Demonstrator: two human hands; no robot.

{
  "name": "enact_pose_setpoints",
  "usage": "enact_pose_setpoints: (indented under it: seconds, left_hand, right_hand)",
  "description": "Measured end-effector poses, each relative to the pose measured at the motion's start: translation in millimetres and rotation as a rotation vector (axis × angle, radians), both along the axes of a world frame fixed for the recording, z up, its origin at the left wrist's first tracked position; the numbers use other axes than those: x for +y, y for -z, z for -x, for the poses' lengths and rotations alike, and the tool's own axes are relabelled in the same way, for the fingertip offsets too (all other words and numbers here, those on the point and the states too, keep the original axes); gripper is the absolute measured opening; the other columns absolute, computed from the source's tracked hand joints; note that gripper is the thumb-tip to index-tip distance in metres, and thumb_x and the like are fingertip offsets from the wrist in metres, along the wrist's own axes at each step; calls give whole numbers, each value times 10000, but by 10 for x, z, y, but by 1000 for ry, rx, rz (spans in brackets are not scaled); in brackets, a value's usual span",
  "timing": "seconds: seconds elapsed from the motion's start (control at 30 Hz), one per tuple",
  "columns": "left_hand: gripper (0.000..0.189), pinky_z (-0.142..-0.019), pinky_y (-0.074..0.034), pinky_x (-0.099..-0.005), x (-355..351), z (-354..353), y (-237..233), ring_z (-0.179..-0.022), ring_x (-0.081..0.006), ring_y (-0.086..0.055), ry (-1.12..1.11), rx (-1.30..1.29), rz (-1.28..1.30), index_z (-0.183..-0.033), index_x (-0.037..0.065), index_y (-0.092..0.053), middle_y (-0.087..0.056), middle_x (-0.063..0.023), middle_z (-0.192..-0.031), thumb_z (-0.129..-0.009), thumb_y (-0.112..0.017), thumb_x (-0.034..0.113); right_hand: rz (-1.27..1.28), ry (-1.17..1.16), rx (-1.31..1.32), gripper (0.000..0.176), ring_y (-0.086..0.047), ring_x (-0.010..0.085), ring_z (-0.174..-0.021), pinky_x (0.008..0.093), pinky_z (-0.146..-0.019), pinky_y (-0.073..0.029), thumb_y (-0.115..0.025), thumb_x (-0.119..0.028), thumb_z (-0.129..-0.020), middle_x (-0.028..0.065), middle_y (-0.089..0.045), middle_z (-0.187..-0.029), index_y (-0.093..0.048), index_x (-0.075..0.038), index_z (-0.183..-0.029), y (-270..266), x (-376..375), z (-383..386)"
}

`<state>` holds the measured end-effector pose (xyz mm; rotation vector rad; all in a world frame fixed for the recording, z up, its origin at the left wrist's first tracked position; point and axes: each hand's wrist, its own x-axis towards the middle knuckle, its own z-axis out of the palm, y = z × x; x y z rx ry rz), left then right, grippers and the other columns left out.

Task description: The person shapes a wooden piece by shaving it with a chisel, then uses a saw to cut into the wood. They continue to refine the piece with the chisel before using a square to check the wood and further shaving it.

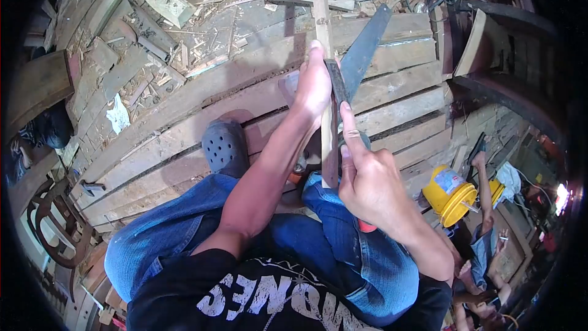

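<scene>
A long wooden strip [321, 12] runs lengthwise in front of me, its near end by my jeans. My left hand [313, 86] is closed around it, thumb pointing along the strip. My right hand [373, 178] lies beside its near part, index finger stretched to a dark narrow bar [337, 79] and other fingers curled. A red end [365, 227] shows below the right palm; I cannot tell what that hand holds. A hand saw blade [367, 46] points away to the right of the strip, its lower part hidden behind the bar.
Plank flooring [392, 86] lies below, with wood shavings and offcuts [168, 5] at the upper left. A hammer-like tool [144, 40] lies among them. At right are a yellow bucket [450, 193], a wooden chair-like frame [484, 43] and another person's leg [484, 190].
</scene>
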<state>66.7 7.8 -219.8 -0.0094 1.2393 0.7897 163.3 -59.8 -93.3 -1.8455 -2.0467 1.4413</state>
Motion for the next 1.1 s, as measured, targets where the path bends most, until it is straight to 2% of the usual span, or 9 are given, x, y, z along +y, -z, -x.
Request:
enact_pose_setpoints:
  seconds: [0.2, 0.3, 0.47, 0.53, 0.67, 0.8, 0.87, 0.93, 1.1]
  left_hand:
    - [501, -462, -416, -305, -43, -84, -115, -481, -154, -473, -18, 26, -57, -793, 98, -505, -487, -39, -586, -972, -292, 514]
    - [500, -449, -401, -302, -30, -42, -69, -472, -147, -451, 50, 9, -36, -779, 102, -503, -478, -31, -590, -972, -297, 515]
    - [487, -465, -399, -291, 18, 50, -91, -504, -133, -457, 87, 62, -38, -787, 107, -505, -478, -13, -627, -974, -308, 510]
    - [536, -416, -366, -293, 10, 27, -48, -457, -123, -448, 33, 45, -41, -721, 102, -507, -483, -11, -578, -992, -248, 485]
    - [519, -494, -406, -301, 8, 20, -109, -536, -121, -478, 58, 61, -42, -744, 92, -516, -514, -26, -642, -990, -264, 474]
    - [529, -502, -419, -302, 26, -26, -199, -546, -125, -476, 26, 74, -31, -756, 79, -518, -496, -25, -633, -988, -264, 481]
    - [486, -474, -415, -303, 9, -25, -144, -510, -136, -473, 32, 53, -68, -780, 100, -503, -491, -33, -630, -974, -316, 504]
    - [499, -494, -422, -309, -89, -121, -200, -552, -133, -480, 31, 51, -56, -803, 92, -513, -493, -31, -661, -975, -309, 513]
    - [479, -556, -424, -295, -91, -65, -143, -619, -112, -478, 87, 73, -54, -812, 93, -529, -508, -15, -717, -973, -339, 502]
  right_hand:
    - [-60, 52, -37, 567, -590, 405, -509, 439, -556, -497, -462, 7, -844, 254, -523, -529, -309, 64, -1387, 87, 103, 25]
    - [-25, 41, 2, 565, -589, 425, -537, 472, -602, -492, -448, 1, -845, 264, -526, -544, -313, 47, -1392, -32, 23, -12]
    - [17, 42, 13, 565, -579, 417, -515, 480, -577, -478, -455, -4, -844, 263, -513, -533, -323, 38, -1392, 2, 114, 24]
    - [-43, 28, 10, 568, -578, 411, -505, 473, -564, -480, -459, -7, -843, 263, -510, -529, -322, 39, -1393, 58, 69, 30]
    - [-90, 9, -60, 572, -586, 403, -507, 465, -563, -486, -459, -4, -842, 259, -516, -530, -318, 41, -1394, 73, 38, 56]
    - [-93, 1, -80, 569, -588, 391, -492, 457, -559, -497, -471, -5, -833, 253, -528, -533, -328, 63, -1380, 101, 5, 38]
    - [-108, -9, -94, 563, -587, 388, -485, 457, -559, -500, -476, -6, -830, 251, -531, -534, -336, 77, -1369, 159, 5, 30]
    - [-226, 13, -165, 546, -589, 387, -485, 461, -559, -503, -488, -11, -820, 252, -535, -535, -361, 105, -1338, 243, 91, 30]
    - [-115, -25, -119, 542, -601, 408, -551, 468, -612, -502, -483, -5, -809, 268, -545, -574, -384, 87, -1334, 91, 83, -19]
